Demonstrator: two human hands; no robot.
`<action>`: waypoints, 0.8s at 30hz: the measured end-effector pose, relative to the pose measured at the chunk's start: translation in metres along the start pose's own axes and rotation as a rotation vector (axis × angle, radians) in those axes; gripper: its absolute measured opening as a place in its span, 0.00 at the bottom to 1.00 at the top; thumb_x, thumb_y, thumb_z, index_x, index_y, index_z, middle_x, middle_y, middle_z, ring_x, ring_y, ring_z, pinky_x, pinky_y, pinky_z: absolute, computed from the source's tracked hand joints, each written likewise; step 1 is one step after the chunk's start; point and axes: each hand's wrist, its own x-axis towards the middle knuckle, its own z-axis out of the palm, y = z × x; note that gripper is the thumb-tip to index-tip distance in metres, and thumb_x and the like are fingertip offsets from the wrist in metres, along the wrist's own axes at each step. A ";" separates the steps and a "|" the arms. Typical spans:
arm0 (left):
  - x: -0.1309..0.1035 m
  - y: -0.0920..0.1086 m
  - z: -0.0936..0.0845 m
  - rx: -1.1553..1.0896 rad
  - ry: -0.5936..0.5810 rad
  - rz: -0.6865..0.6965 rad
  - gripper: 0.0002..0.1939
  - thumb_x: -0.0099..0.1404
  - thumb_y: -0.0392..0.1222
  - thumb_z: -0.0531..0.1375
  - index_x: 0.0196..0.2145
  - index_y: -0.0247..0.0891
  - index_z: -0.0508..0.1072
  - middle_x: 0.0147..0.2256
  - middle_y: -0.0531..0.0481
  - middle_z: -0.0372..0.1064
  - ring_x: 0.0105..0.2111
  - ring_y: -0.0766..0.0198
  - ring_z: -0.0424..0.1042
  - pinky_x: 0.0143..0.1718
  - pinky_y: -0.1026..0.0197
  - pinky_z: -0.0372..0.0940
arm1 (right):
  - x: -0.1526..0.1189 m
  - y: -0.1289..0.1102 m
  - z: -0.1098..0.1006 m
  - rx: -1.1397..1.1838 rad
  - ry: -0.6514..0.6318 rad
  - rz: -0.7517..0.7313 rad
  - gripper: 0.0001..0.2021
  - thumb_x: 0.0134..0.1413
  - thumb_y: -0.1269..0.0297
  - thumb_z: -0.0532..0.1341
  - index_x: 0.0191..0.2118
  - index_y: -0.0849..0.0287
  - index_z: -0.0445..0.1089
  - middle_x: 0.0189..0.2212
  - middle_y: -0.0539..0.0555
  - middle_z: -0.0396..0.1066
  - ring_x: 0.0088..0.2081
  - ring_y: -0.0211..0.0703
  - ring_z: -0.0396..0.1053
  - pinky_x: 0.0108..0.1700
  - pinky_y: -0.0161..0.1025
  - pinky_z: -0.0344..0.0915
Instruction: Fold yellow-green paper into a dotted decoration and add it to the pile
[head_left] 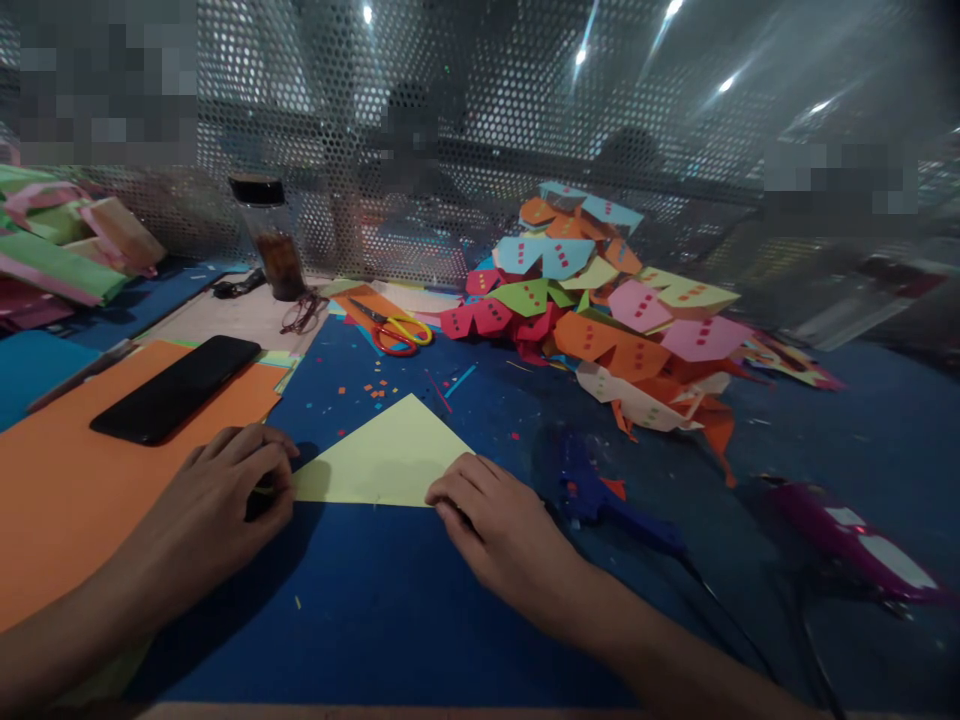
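Note:
A pale yellow sheet of paper (390,455), folded into a triangle, lies on the blue table with its point facing away from me and its long edge towards me. At its left corner, my left hand (214,500) is closed, with thumb and fingers curled together on the paper; a bit of that corner shows inside the finger loop. My right hand (510,535) is closed over the right corner, its fingers bent on the paper's lower edge, hiding that corner. Under my left forearm lies a stack of orange paper (67,480) with a black phone (180,390) on top.
Beyond the triangle are scissors (397,333) and small paper scraps (379,388). A heap of folded colourful paper shapes (600,310) rises at back right. To the right lie a blue glue gun (615,505) and a purple corded tool (855,540). A dark-lidded bottle (277,250) stands back left.

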 end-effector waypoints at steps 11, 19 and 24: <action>-0.007 -0.012 -0.002 0.020 -0.025 -0.027 0.09 0.68 0.45 0.53 0.29 0.43 0.64 0.46 0.44 0.71 0.48 0.46 0.69 0.48 0.43 0.65 | 0.000 0.000 0.000 0.006 -0.001 0.003 0.08 0.66 0.75 0.56 0.43 0.58 0.70 0.42 0.55 0.71 0.45 0.46 0.68 0.47 0.44 0.65; -0.011 -0.020 -0.003 0.012 0.006 -0.021 0.07 0.67 0.44 0.55 0.30 0.45 0.65 0.46 0.44 0.72 0.48 0.45 0.71 0.46 0.42 0.66 | 0.000 0.001 0.001 0.004 0.001 -0.001 0.08 0.67 0.74 0.55 0.44 0.58 0.70 0.42 0.55 0.71 0.45 0.45 0.68 0.47 0.43 0.65; -0.013 -0.021 -0.004 -0.007 -0.010 -0.046 0.06 0.68 0.44 0.54 0.32 0.44 0.64 0.47 0.44 0.72 0.50 0.45 0.70 0.47 0.42 0.66 | 0.000 0.001 0.001 -0.002 0.002 0.007 0.08 0.67 0.74 0.55 0.43 0.58 0.71 0.42 0.55 0.71 0.45 0.45 0.68 0.47 0.43 0.66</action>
